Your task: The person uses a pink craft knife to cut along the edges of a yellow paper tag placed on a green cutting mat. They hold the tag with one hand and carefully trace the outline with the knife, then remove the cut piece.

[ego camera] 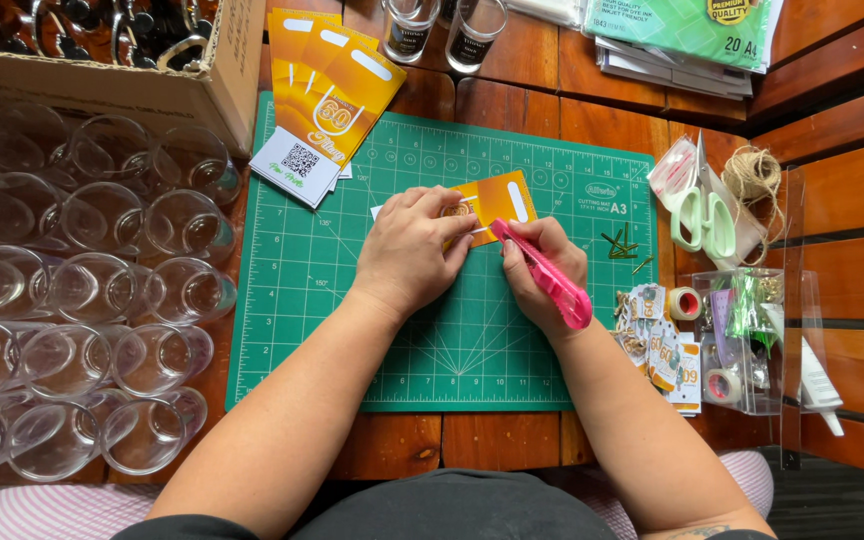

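The left hand [407,250] lies palm down, fingers together, pressing an orange card [497,200] flat on the green cutting mat [352,330] near the mat's upper middle. The right hand [542,270] is curled tight around a pink utility knife [547,275], its tip at the card's lower edge; whether the blade touches the card is hard to tell. Both forearms reach in from the bottom edge and converge. Clear glasses [102,290] crowd the wooden worktop [512,440] left of the mat, with scissors [704,215] and tape rolls [687,303] to the right; the mat's lower half lies open.
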